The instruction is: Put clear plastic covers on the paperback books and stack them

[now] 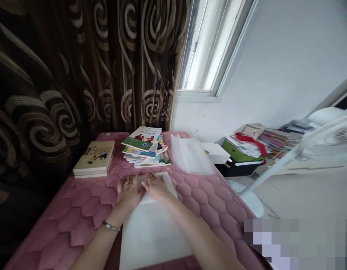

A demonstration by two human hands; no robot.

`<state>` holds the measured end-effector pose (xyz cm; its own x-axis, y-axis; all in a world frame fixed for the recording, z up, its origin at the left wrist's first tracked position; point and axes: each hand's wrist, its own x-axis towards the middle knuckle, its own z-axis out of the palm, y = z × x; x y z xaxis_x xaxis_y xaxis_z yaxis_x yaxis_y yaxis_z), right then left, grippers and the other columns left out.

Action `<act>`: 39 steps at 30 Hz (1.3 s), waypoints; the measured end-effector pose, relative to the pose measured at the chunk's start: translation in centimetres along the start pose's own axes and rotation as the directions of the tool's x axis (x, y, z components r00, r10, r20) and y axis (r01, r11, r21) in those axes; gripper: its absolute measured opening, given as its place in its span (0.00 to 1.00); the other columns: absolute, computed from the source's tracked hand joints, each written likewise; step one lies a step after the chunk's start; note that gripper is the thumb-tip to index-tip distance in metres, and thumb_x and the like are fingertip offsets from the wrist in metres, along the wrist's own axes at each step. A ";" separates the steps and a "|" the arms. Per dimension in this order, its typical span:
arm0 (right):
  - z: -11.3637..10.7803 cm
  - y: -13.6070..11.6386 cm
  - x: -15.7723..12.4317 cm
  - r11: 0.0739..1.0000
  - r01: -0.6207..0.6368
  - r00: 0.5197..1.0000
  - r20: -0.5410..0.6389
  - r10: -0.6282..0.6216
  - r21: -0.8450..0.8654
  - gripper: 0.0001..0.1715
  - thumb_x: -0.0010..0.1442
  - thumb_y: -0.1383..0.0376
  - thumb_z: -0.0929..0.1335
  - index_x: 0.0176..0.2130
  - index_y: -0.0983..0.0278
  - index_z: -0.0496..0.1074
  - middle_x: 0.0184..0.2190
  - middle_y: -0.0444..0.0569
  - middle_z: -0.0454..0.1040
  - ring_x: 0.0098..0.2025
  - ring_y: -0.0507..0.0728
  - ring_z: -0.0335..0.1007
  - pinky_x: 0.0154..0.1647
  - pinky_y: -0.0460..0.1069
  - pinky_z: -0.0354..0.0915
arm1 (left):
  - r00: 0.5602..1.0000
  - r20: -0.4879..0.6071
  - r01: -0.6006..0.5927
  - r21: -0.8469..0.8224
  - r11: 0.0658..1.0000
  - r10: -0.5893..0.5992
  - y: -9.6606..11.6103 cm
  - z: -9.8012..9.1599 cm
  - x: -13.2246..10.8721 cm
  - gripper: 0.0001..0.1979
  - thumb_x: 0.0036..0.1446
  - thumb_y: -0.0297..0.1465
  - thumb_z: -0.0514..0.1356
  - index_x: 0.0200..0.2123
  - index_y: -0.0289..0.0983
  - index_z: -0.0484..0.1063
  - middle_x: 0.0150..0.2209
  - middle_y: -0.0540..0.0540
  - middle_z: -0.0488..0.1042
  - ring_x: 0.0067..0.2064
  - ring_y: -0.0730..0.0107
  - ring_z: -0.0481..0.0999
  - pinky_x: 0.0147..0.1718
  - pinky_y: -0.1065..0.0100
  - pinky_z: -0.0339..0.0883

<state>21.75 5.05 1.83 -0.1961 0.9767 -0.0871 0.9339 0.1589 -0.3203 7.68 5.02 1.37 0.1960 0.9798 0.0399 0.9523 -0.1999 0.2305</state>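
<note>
A long whitish sheet [153, 234], slightly see-through, lies lengthwise on the pink quilted cover in front of me. My left hand [130, 193] rests near its far left edge, palm down with fingers stretched forward. Beside it, my right hand [156, 187] lies flat on the far part of the sheet, fingers pointing away and slightly left. The two thumbs nearly meet. A paler layer shows by the right wrist; what lies beneath the hands is partly hidden.
Beyond my hands stands an uneven pile of books [142, 144]. A neat book stack [94, 157] is at left, and clear plastic sheets [190, 155] lie at right. Past the right edge are a black bin [238, 168] and a white fan [325, 135]. A patterned curtain [119, 75] hangs behind.
</note>
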 end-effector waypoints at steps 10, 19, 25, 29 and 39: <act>-1.6 6.3 -3.9 0.957 -0.289 0.956 -0.041 0.290 0.035 0.33 0.67 0.53 0.52 0.66 0.63 0.48 0.67 0.53 0.49 0.69 0.57 0.39 0.65 0.64 0.41 | 0.996 -0.062 0.070 0.030 0.997 -0.068 -0.1 0.3 -0.1 0.27 0.59 0.37 0.49 0.61 0.37 0.58 0.62 0.38 0.62 0.63 0.51 0.59 0.62 0.41 0.37; -1.2 6.3 -4.1 0.955 -0.292 0.952 -0.076 0.296 0.061 0.32 0.67 0.54 0.53 0.66 0.60 0.51 0.66 0.51 0.52 0.68 0.57 0.41 0.65 0.64 0.37 | 0.996 0.074 0.063 -0.052 0.997 -0.059 -3.4 -0.2 0.9 0.27 0.61 0.35 0.47 0.64 0.44 0.53 0.64 0.44 0.59 0.63 0.52 0.58 0.57 0.40 0.51; -0.9 6.3 -4.1 0.960 -0.279 0.956 -0.094 0.279 0.018 0.31 0.67 0.54 0.53 0.65 0.61 0.51 0.66 0.51 0.53 0.68 0.58 0.42 0.64 0.65 0.39 | 0.995 0.035 0.088 0.057 0.994 -0.090 -4.6 -0.7 0.6 0.28 0.60 0.41 0.51 0.62 0.42 0.56 0.65 0.42 0.58 0.65 0.51 0.54 0.61 0.41 0.40; -1.0 6.1 -3.9 0.958 -0.284 0.957 -0.078 0.280 -0.038 0.31 0.67 0.54 0.53 0.65 0.61 0.51 0.67 0.51 0.51 0.68 0.60 0.41 0.63 0.69 0.39 | 0.998 0.010 0.068 0.059 0.996 -0.068 -4.5 -0.4 0.3 0.28 0.60 0.41 0.49 0.63 0.42 0.56 0.65 0.43 0.58 0.66 0.52 0.53 0.61 0.39 0.39; -1.0 -1.7 -0.7 0.994 0.073 0.997 0.031 -0.071 -0.079 0.32 0.67 0.55 0.54 0.65 0.67 0.52 0.67 0.57 0.50 0.70 0.63 0.32 0.64 0.70 0.30 | 1.000 0.006 0.008 0.040 0.999 -0.008 -4.7 -0.2 -0.5 0.28 0.63 0.42 0.46 0.65 0.46 0.51 0.63 0.46 0.61 0.68 0.56 0.47 0.62 0.42 0.36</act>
<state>20.62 4.27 3.36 -0.2710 0.9580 -0.0936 0.9377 0.2408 -0.2504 3.06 5.47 0.47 0.1897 0.9813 0.0319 0.9625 -0.1922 0.1916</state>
